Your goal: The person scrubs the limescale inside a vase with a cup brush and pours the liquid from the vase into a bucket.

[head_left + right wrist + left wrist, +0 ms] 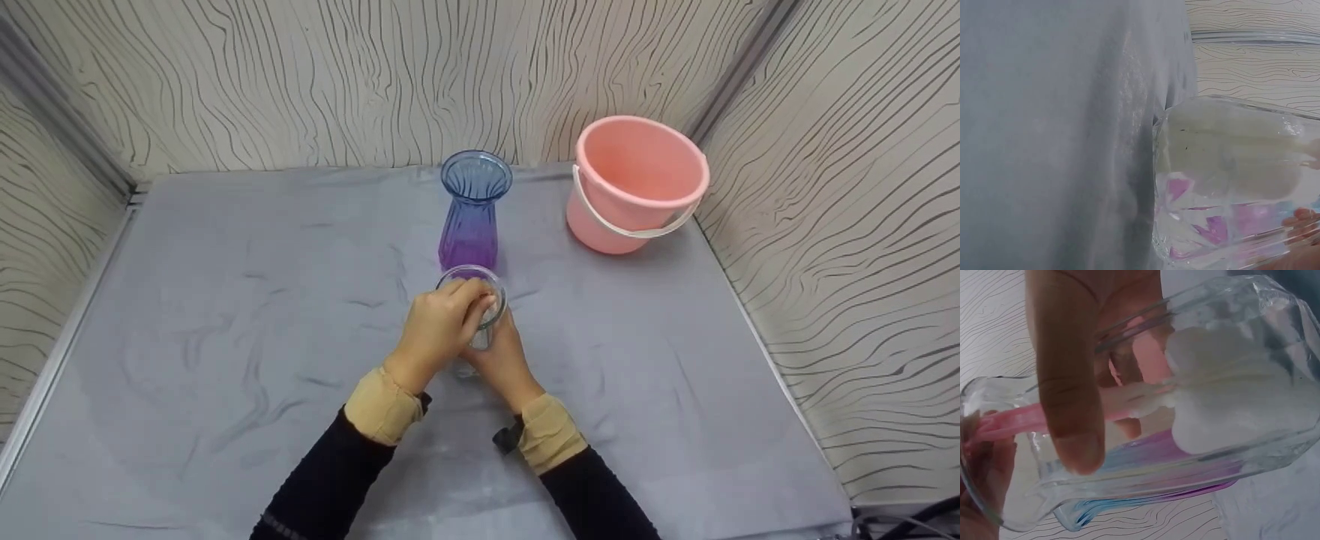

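Observation:
A clear glass vase (481, 339) with a flared mouth stands upright at the middle of the table. My right hand (501, 361) grips its side; in the left wrist view, the thumb (1069, 399) lies across the glass. Inside the vase is a sponge bottle brush with a pink handle (1016, 422) and a white sponge head (1202, 405). My left hand (436, 322) is at the mouth, its fingers pinching the handle's top end. Through the right wrist view, the pale sponge shows blurred within the vase (1230, 129).
Just behind the clear vase stands a blue-to-purple glass vase (472, 217). A pink bucket (637, 217) with a white handle is at the back right. Grey cloth (225, 300) covers the table, and patterned panels (337, 82) enclose its back and sides.

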Demonstrator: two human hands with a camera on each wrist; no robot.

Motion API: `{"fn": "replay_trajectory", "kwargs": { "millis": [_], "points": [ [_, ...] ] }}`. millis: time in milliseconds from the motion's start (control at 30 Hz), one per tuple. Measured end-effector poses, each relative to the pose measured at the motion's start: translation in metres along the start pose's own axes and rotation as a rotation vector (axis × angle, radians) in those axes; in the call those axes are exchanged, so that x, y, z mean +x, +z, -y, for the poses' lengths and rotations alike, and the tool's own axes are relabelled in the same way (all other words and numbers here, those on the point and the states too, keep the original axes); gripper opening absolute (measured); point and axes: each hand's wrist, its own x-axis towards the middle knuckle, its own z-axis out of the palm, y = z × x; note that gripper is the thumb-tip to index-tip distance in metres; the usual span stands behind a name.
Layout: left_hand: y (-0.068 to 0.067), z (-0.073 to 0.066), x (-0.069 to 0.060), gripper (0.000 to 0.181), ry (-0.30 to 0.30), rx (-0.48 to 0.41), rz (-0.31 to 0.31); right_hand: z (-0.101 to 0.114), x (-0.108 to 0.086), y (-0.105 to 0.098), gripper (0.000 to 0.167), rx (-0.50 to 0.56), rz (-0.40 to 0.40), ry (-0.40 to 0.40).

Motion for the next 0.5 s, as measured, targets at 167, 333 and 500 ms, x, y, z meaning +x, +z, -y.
{"fn": "replay_trajectory", "kwargs": {
  "millis": [167, 333, 500],
  "points": [
    [-0.0016, 0.0015, 0.0037, 0.008, -0.034, -0.037, 0.016, -0.0008, 0.0002, -0.0001, 0.093, 0.014, 0.007, 0.024],
    [-0.0039, 0.0033, 0.0064, 0.010, -0.094, -0.078, 0.009, -0.0006, 0.0013, 0.0004, 0.090, 0.025, 0.010, 0.011],
    [-0.0074, 0.0042, 0.0084, 0.012, -0.131, -0.097, 0.039, 0.0001, 0.0017, 0.0011, 0.090, 0.033, 0.003, 0.004]
  ]
}}
